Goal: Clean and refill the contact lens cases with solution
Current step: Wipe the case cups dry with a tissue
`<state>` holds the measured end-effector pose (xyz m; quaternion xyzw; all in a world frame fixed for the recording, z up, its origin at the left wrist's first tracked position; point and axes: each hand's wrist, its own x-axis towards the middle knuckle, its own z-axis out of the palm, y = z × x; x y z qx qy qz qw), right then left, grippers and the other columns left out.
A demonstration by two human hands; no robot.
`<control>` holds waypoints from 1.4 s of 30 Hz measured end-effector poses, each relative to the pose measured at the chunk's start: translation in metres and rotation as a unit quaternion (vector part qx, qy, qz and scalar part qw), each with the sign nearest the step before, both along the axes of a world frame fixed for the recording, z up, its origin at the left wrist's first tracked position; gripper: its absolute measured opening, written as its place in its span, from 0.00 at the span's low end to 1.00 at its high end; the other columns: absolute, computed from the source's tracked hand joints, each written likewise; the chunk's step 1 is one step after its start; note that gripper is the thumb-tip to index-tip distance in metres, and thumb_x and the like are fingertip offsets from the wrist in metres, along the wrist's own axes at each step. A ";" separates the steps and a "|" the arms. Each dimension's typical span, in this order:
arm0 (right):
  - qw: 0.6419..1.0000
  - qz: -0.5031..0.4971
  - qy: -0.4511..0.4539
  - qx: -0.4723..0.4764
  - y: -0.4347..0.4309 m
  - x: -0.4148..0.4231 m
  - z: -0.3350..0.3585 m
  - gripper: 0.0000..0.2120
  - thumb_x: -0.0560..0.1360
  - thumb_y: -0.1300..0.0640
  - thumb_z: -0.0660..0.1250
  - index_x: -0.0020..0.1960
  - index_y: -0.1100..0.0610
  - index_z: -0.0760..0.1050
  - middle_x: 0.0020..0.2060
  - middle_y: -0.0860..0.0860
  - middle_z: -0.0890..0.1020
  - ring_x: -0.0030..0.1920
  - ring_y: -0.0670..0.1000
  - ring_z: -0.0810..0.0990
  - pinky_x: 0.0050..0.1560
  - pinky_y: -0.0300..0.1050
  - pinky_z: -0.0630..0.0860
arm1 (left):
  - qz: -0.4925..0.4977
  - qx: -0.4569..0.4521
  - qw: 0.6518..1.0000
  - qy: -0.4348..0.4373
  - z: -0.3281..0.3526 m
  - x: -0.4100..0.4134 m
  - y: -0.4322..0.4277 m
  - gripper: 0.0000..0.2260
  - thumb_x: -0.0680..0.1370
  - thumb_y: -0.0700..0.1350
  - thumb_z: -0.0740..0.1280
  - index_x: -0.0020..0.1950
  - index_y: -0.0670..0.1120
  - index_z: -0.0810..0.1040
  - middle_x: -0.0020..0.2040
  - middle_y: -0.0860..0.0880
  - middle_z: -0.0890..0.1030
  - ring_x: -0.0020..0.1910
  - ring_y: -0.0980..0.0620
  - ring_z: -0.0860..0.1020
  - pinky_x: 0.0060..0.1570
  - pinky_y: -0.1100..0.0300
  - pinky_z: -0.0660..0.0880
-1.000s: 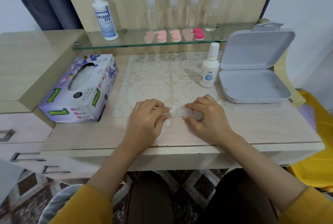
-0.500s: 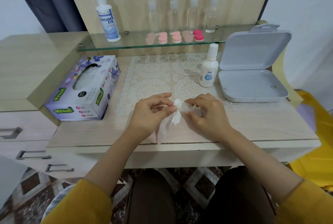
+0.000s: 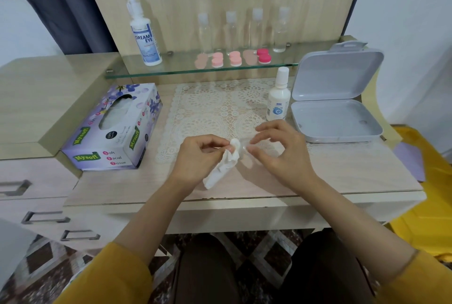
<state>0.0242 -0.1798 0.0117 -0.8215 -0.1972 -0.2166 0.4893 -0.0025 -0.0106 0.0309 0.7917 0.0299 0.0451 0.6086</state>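
My left hand (image 3: 200,156) pinches a crumpled white tissue (image 3: 225,164) and presses its tip into a small clear lens case (image 3: 245,145). My right hand (image 3: 278,152) pinches that clear case between thumb and fingers just above the table's front area. The case is mostly hidden by my fingers. A small white solution bottle (image 3: 278,98) stands upright on the lace mat, behind my right hand. On the glass shelf lie pink lens cases (image 3: 234,58) and a darker pink lens case (image 3: 263,56).
A tissue box (image 3: 115,129) lies at the left of the table. An open grey plastic box (image 3: 335,107) sits at the right. A large Dream Eye bottle (image 3: 144,34) and several clear bottles (image 3: 256,29) stand on the glass shelf (image 3: 171,69). A lace mat (image 3: 215,107) covers the table's middle.
Both hands have lifted a little off the table and spread apart. The tissue, bunched under my left fingers before, now hangs unfurled from them with its tip at the case.
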 end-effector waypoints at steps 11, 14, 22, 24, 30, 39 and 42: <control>0.997 -0.042 0.070 0.012 0.023 -0.017 -0.001 0.02 0.66 0.60 0.75 0.38 0.56 0.83 0.28 0.42 0.71 0.33 0.40 0.73 0.34 0.31 0.66 | 0.026 -0.042 0.999 -0.009 0.005 -0.007 -0.005 0.05 0.69 0.38 0.73 0.41 0.48 0.83 0.37 0.50 0.84 0.40 0.53 0.83 0.47 0.57 0.79; 0.998 -0.036 0.053 0.016 0.023 -0.018 -0.001 0.04 0.65 0.64 0.74 0.35 0.56 0.81 0.29 0.43 0.74 0.34 0.44 0.73 0.36 0.31 0.68 | 0.028 -0.047 0.998 -0.012 0.003 -0.007 -0.004 0.05 0.69 0.39 0.73 0.41 0.49 0.82 0.37 0.54 0.84 0.40 0.57 0.82 0.45 0.62 0.79; 0.998 -0.034 0.057 0.016 -0.002 -0.011 0.001 0.12 0.65 0.64 0.72 0.32 0.52 0.72 0.30 0.42 0.77 0.36 0.41 0.76 0.36 0.29 0.68 | 0.046 -0.023 0.999 -0.006 -0.004 -0.006 0.005 0.08 0.67 0.38 0.75 0.40 0.49 0.82 0.31 0.53 0.82 0.34 0.59 0.78 0.46 0.62 0.75; 0.998 -0.044 0.033 -0.017 -0.014 -0.008 0.006 0.08 0.66 0.65 0.71 0.36 0.56 0.73 0.31 0.41 0.75 0.36 0.36 0.75 0.38 0.29 0.69 | 0.045 -0.019 0.999 -0.004 -0.007 -0.007 0.005 0.08 0.67 0.37 0.75 0.39 0.49 0.81 0.32 0.53 0.81 0.33 0.58 0.78 0.46 0.60 0.75; 0.971 -0.028 -0.141 -0.190 -0.030 0.000 0.018 0.06 0.66 0.59 0.66 0.41 0.59 0.79 0.33 0.47 0.80 0.35 0.54 0.77 0.38 0.42 0.69 | 0.030 -0.018 0.999 -0.011 -0.013 -0.008 0.001 0.17 0.68 0.34 0.73 0.52 0.50 0.80 0.42 0.49 0.81 0.38 0.57 0.78 0.45 0.69 0.75; 0.953 0.057 -0.197 -0.221 -0.012 0.006 -0.006 0.10 0.70 0.55 0.63 0.40 0.55 0.84 0.34 0.47 0.83 0.35 0.50 0.72 0.37 0.43 0.69 | 0.059 -0.011 0.998 -0.018 -0.026 -0.011 -0.011 0.13 0.68 0.34 0.73 0.49 0.48 0.81 0.36 0.55 0.80 0.33 0.64 0.76 0.42 0.74 0.73; 0.955 0.050 -0.202 -0.212 -0.010 0.008 -0.014 0.10 0.70 0.55 0.64 0.38 0.56 0.83 0.33 0.49 0.81 0.33 0.55 0.74 0.33 0.46 0.71 | 0.053 -0.022 0.998 -0.023 -0.029 -0.014 -0.012 0.13 0.68 0.33 0.72 0.46 0.50 0.81 0.39 0.55 0.81 0.34 0.64 0.77 0.42 0.73 0.74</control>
